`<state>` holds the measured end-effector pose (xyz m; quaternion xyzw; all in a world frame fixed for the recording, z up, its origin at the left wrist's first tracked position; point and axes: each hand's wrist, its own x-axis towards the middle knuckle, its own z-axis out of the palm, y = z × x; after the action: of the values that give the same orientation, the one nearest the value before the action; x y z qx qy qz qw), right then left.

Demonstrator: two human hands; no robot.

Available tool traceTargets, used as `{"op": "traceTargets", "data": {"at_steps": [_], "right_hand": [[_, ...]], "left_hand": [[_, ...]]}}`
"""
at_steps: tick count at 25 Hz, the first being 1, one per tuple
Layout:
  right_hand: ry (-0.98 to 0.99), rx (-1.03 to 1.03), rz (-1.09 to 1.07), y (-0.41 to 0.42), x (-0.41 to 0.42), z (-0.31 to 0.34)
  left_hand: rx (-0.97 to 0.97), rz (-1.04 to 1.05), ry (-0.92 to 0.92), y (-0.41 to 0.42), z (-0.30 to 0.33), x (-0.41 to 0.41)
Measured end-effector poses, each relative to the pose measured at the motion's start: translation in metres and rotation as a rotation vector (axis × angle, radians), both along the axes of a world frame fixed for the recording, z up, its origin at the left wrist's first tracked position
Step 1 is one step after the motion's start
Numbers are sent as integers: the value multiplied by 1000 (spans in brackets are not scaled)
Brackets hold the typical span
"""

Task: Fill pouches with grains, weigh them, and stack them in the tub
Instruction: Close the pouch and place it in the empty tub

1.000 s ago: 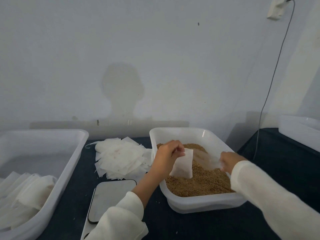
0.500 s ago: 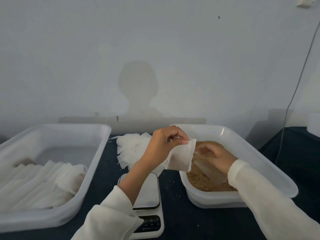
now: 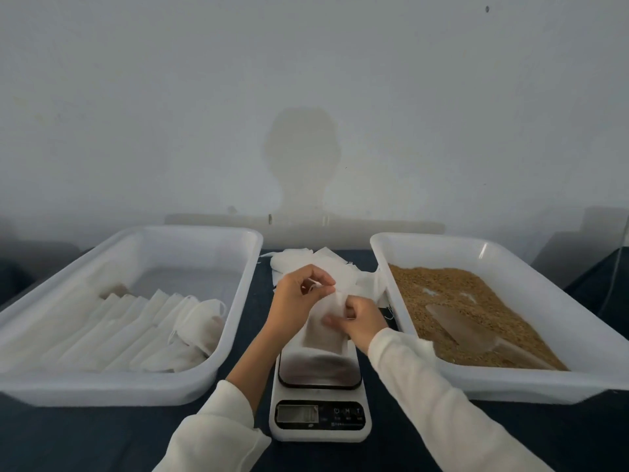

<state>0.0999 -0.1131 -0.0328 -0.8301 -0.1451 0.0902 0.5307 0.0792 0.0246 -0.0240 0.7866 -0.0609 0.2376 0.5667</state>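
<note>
Seemingly pouch (image 3: 323, 330) between both hands

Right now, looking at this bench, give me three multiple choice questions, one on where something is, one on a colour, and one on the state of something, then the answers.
1. Where does the scoop lie?
A. On the grains in the right tub
B. On the scale
C. In the left tub

2. What colour is the cloth on the table?
A. Red
B. Dark blue
C. Yellow

3. What is the state of the pouch?
A. Lying in the left tub
B. Flat in the pile of empty pouches
C. Held in both hands above the scale

Answers:
1. A: the clear scoop rests on the brown grains in the right tub.
2. B: the cloth between and before the tubs is dark blue.
3. C: the left hand pinches its top and the right hand grips its side over the scale's plate.
</note>
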Motion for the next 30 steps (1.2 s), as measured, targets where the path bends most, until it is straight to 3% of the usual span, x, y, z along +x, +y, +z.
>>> {"op": "traceTargets", "data": {"at_steps": [5,12,17,30], "right_hand": [[-54,-103,-65,12,6,-24],[-198,162,-118,-4,10,-21],[-280,138,-170,-17,19,-16],[-221,62,-209,-17,23,-30]], "left_hand": [[-59,148,113,-1,-34,12],[-60,79,151,15,-41,17],[-108,194,120,38,-39,12],[0,217,173,36,-45,9]]}}
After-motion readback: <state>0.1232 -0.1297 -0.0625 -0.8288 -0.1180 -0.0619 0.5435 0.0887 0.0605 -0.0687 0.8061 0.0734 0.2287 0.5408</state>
